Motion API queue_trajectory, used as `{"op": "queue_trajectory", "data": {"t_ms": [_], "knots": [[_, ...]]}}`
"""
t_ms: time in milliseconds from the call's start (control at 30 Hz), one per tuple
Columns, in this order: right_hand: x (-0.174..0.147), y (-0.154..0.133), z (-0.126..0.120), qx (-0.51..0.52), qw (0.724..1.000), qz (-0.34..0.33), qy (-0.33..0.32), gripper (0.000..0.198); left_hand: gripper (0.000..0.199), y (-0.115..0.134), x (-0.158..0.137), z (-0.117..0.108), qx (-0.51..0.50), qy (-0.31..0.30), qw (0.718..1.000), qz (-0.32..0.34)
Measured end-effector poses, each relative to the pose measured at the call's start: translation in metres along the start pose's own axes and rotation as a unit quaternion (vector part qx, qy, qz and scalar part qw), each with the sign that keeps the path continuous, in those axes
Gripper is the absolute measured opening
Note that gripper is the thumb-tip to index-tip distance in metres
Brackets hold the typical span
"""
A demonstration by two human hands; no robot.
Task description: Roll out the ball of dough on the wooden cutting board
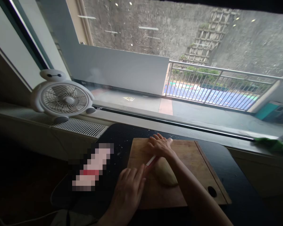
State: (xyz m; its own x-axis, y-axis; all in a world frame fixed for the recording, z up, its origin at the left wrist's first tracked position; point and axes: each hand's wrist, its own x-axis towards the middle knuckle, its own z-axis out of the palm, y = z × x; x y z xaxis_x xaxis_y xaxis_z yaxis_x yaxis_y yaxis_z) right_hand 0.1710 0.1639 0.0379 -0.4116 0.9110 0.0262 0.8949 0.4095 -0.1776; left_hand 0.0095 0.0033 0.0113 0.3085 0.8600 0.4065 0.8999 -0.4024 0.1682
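Observation:
A slim pinkish-white rolling pin (151,161) lies slantwise over the wooden cutting board (195,175). My left hand (131,185) is closed over its near end, which is hidden under the fingers. My right hand (160,145) bears down on the far part, palm over the pin and fingers curving across it, somewhat apart; the tip of the pin shows beyond. A pale, smooth lump of dough (165,172) rests on the board right beside the pin, partly covered by my right forearm. Whether the pin presses on the dough's edge I cannot tell.
The board stands on a dark table (244,188) dusted with white specks. A blurred-out pinkish object (94,166) is on the table's left side. A white fan (67,99) sits on the vented ledge at left. A large window and sill (141,116) run behind the table; something green (269,145) is at right.

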Motion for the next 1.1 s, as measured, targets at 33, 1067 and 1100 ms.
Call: {"op": "queue_trajectory", "data": {"t_ms": [33, 1067, 1100], "knots": [[0.008, -0.008, 0.001, 0.001, 1.0, -0.002, 0.001, 0.051, 0.038, -0.005, 0.001, -0.001, 0.007, -0.001, 1.0, -0.01], [-0.081, -0.007, -0.008, 0.045, 0.995, -0.063, 0.064, 0.039, 0.051, -0.011, -0.05, -0.012, -0.095, -0.005, 0.995, -0.008], [-0.071, -0.004, -0.013, 0.051, 0.995, -0.053, 0.07, 0.039, 0.052, -0.015, -0.056, -0.013, -0.094, 0.0, 0.996, 0.003]]}}
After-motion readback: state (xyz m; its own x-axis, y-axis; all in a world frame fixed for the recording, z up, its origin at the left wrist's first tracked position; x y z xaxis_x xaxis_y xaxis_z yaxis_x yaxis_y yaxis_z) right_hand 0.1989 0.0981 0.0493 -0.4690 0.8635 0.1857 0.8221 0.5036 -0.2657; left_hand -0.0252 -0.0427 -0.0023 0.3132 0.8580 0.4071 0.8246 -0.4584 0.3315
